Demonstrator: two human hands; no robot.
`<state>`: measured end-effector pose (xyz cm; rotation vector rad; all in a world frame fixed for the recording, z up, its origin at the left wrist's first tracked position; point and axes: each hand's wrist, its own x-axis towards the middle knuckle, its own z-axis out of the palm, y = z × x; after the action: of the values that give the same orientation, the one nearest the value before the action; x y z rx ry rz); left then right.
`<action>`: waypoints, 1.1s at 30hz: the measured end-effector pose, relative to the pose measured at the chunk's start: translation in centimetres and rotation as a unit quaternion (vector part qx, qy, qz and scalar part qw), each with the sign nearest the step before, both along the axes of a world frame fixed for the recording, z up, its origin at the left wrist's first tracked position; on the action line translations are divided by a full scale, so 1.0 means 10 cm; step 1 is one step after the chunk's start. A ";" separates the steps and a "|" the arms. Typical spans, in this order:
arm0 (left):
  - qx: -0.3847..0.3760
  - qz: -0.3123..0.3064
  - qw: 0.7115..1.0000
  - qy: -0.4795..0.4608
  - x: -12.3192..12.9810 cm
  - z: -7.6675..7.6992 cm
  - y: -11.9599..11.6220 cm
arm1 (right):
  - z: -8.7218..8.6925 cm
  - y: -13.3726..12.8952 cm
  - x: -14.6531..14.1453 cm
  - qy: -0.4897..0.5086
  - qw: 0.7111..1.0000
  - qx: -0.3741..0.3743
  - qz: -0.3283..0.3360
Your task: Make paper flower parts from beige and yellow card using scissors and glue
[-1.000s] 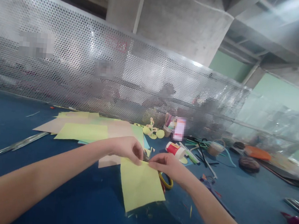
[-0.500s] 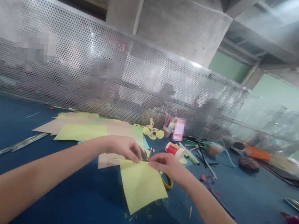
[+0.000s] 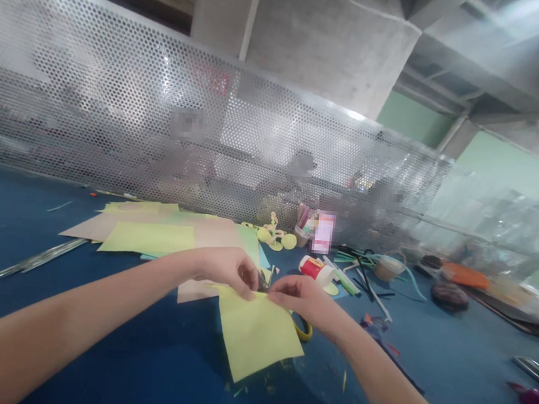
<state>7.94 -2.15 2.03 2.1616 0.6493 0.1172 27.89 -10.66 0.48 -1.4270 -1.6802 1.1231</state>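
A yellow paper sheet point(image 3: 258, 333) hangs from my fingertips near the middle, its lower corner towards me. My left hand point(image 3: 235, 269) pinches its top edge. Close beside it, my right hand point(image 3: 299, 296) pinches the same edge. Small dark metal blades show between the hands, and a yellow scissor handle point(image 3: 304, 331) is partly hidden under my right hand and the sheet. Beneath my left hand lies a pale pink paper piece point(image 3: 192, 291). A white bottle with a red label point(image 3: 315, 269) lies just beyond my right hand.
Paper sheets point(image 3: 148, 238) are spread at the back left, beside silvery strips point(image 3: 40, 262). Yellow paper shapes point(image 3: 276, 237), a cup of sticks point(image 3: 303, 230) and pipe cleaners point(image 3: 362, 267) lie further back. A perforated metal screen point(image 3: 257, 132) stands behind, with blurred people beyond.
The lower corner of the yellow sheet has shifted up slightly, and the fingers of my left hand have moved a little to the right. Both hands still pinch the edge.
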 end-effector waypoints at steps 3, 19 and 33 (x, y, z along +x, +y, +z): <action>-0.019 0.004 1.000 0.010 -0.02 0.03 0.01 | 0.01 -0.01 0.00 0.001 1.000 0.006 -0.003; -0.013 0.003 1.000 0.013 -0.03 0.00 0.04 | -0.06 0.01 0.03 0.026 0.998 -0.022 0.044; -0.060 -0.021 0.997 0.034 -0.04 0.03 0.04 | 0.00 -0.04 0.00 0.005 0.999 0.011 0.048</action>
<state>7.59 -1.75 2.30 2.0683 0.6326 -0.0169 27.87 -11.01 0.52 -1.3368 -1.7648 1.1576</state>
